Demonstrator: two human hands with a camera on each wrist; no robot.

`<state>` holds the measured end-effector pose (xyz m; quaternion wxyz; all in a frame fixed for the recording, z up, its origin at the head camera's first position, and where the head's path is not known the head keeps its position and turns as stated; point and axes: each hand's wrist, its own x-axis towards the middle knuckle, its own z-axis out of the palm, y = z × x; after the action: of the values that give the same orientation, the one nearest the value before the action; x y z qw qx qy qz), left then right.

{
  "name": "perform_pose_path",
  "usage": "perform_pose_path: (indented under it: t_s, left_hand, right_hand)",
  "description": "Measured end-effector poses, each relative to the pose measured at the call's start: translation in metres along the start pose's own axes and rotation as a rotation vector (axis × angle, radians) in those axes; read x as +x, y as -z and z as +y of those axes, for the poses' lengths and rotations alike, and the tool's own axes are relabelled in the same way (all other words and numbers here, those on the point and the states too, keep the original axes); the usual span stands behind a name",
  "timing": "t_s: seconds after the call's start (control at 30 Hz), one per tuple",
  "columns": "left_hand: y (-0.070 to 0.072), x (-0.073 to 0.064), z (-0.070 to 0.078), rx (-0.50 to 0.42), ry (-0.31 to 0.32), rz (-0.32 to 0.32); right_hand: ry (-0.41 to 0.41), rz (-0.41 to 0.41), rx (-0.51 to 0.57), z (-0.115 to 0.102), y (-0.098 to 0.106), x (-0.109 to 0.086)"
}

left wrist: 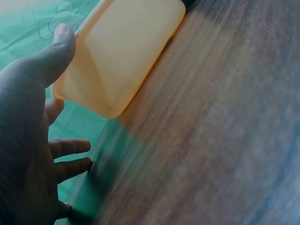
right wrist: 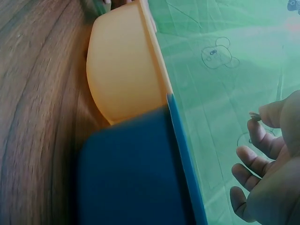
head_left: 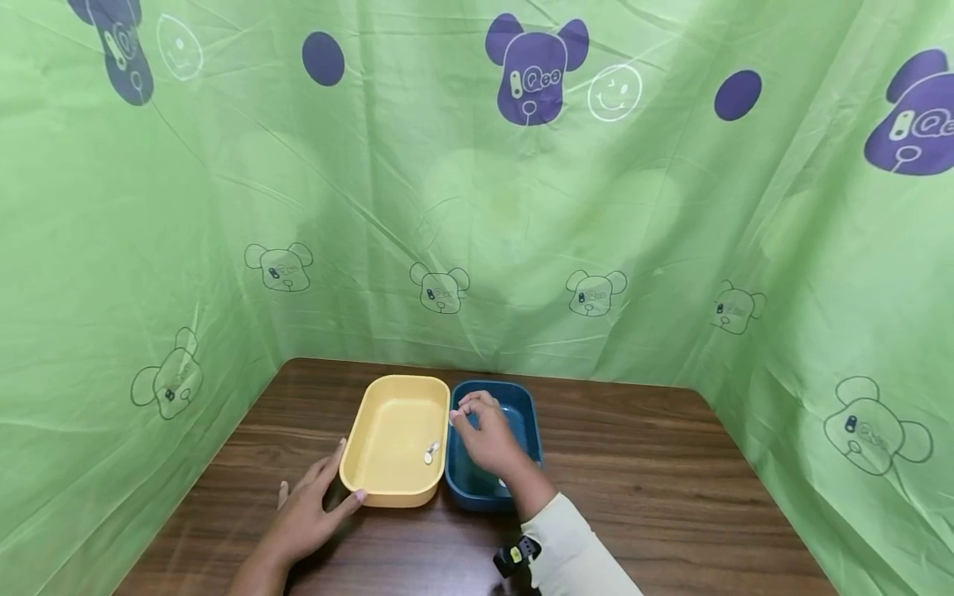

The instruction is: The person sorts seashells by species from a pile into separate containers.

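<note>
My right hand (head_left: 488,434) is over the blue container (head_left: 532,418). Its thumb and index finger pinch a small, thin, dark-looking piece (right wrist: 254,116), too small to identify. Inside the yellow container (head_left: 391,430), a few small whitish and silvery pieces (head_left: 431,453) lie near the right wall. Part of another small pale piece (head_left: 503,483) shows in the blue container beside my right forearm, which hides much of the inside. My left hand (head_left: 309,509) rests against the near left corner of the yellow container, fingers spread and thumb (left wrist: 64,44) at its rim.
Both containers stand side by side on a brown wood-grain table (head_left: 633,480). A green curtain (head_left: 484,207) with bear prints surrounds the table's back and sides. A black band with a small device (head_left: 517,556) is on my right wrist, by the pale sleeve (head_left: 577,550).
</note>
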<state>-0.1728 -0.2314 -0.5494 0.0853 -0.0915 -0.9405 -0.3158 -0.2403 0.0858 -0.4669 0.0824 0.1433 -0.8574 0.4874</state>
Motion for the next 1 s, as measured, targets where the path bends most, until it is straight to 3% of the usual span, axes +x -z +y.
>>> perform_pose_path:
  t_s: [0.47, 1.0]
  left_hand:
    - [0.001, 0.000, 0.001, -0.011, 0.006, -0.013]
    - [0.001, 0.000, 0.003, -0.011, 0.008, -0.011]
  right_hand:
    - [0.023, -0.052, 0.002, -0.005, -0.012, 0.004]
    - [0.034, -0.005, 0.025, 0.005, 0.007, 0.000]
